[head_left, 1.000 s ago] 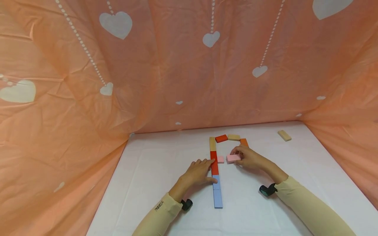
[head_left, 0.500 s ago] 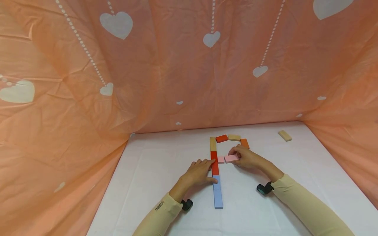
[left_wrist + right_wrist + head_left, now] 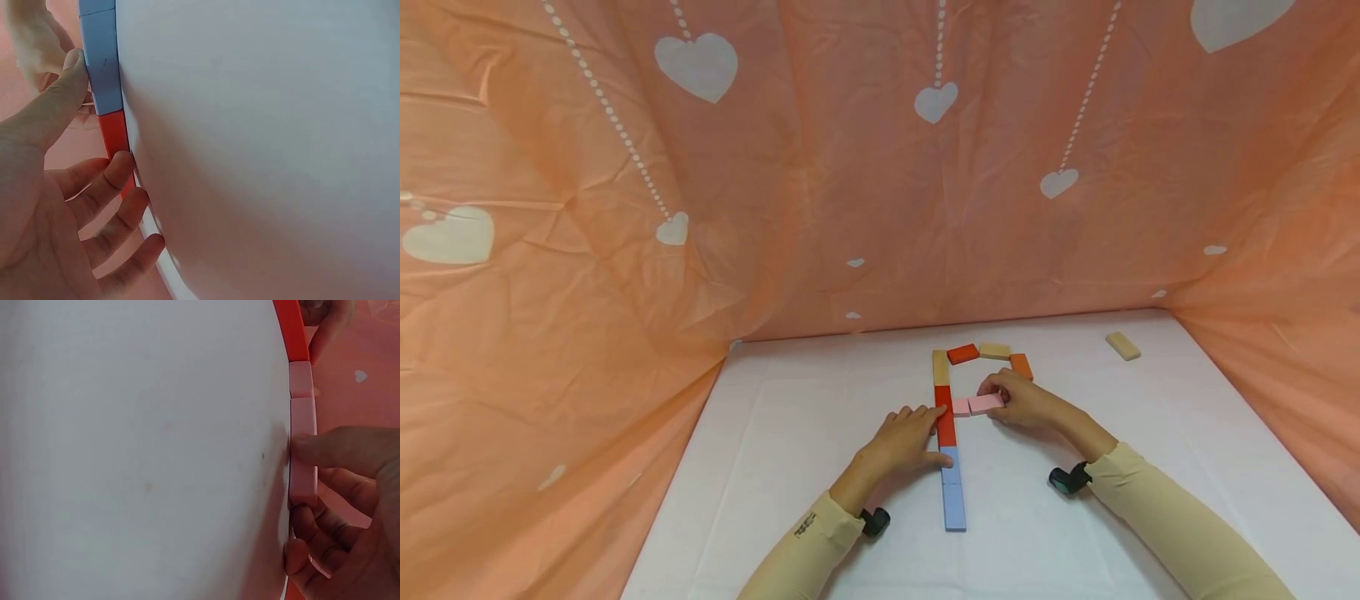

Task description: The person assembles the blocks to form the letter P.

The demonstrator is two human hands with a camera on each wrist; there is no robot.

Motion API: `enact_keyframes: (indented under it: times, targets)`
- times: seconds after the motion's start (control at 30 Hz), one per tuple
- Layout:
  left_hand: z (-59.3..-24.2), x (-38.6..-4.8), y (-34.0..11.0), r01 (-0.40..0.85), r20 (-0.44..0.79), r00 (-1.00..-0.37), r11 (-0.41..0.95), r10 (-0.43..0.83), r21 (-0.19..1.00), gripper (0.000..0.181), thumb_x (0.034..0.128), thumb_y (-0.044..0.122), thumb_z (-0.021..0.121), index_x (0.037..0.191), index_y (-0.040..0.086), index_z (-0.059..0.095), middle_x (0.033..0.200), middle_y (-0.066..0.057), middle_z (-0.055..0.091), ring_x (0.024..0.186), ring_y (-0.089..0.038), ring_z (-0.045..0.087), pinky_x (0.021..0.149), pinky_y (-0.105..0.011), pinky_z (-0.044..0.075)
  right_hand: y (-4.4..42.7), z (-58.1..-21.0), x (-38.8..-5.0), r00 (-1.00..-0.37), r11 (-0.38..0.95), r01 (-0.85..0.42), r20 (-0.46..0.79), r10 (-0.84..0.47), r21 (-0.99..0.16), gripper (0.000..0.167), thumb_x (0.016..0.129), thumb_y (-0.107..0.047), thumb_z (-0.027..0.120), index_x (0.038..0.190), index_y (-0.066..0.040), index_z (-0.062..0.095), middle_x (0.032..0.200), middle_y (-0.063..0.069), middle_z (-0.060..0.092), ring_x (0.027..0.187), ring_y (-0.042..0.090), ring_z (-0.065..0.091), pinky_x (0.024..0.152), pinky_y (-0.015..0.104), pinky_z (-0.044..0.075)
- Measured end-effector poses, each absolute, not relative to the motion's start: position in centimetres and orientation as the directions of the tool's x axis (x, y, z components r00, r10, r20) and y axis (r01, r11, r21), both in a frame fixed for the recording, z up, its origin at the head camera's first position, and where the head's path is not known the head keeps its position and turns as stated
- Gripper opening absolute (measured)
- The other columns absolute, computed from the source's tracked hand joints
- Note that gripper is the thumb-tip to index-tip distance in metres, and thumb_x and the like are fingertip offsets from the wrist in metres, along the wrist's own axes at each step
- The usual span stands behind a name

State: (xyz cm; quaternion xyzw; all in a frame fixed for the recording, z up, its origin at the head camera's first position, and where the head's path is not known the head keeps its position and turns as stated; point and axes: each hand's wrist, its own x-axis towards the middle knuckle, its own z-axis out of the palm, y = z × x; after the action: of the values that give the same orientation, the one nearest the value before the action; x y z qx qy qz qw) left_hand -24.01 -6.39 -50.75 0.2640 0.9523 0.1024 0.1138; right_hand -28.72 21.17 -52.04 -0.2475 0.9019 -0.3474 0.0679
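Note:
In the head view my right hand (image 3: pixel 1028 400) pinches a pink wooden block (image 3: pixel 982 405). The right wrist view shows its end meeting a shorter-looking pink block (image 3: pixel 300 380), which abuts the red part (image 3: pixel 946 432) of a straight column. My left hand (image 3: pixel 898 440) lies beside that column with fingers spread; its index fingertip touches the red part and its thumb a blue block (image 3: pixel 951 465). Another blue block (image 3: pixel 954 508) forms the near end, a plain wood block (image 3: pixel 941 367) the far end.
Curving right from the column's far end are a red block (image 3: pixel 962 354), a plain wood block (image 3: pixel 995 352) and an orange block (image 3: pixel 1021 365). A loose plain block (image 3: pixel 1123 346) lies at the back right of the white table (image 3: pixel 790 400). Peach curtains (image 3: pixel 850 208) hang behind.
My right hand has moved left, bringing its pink block up against the other pink block. My left hand has stayed in place on the column.

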Motion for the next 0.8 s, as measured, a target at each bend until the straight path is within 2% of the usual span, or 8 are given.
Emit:
enact_keyframes:
  times: [0.8]
  targets:
    - [-50.67, -23.99, -6.3, 0.476, -0.161, -0.839, 0.845, 0.52, 0.245, 0.094, 0.0869, 0.059, 0.084, 0.162, 0.017, 0.048, 0.144, -0.003, 0.064, 0.125, -0.025, 0.057, 0.111, -0.046, 0.046, 21.16, -51.77, -28.36, -0.875, 0.625, -0.374, 0.036, -0.484, -0.685, 0.025, 0.094, -0.006, 0.08, 0.116, -0.007, 0.071, 0.104, 0.006, 0.06, 0.092, 0.021, 0.052, 0.079, 0.032, 0.045]
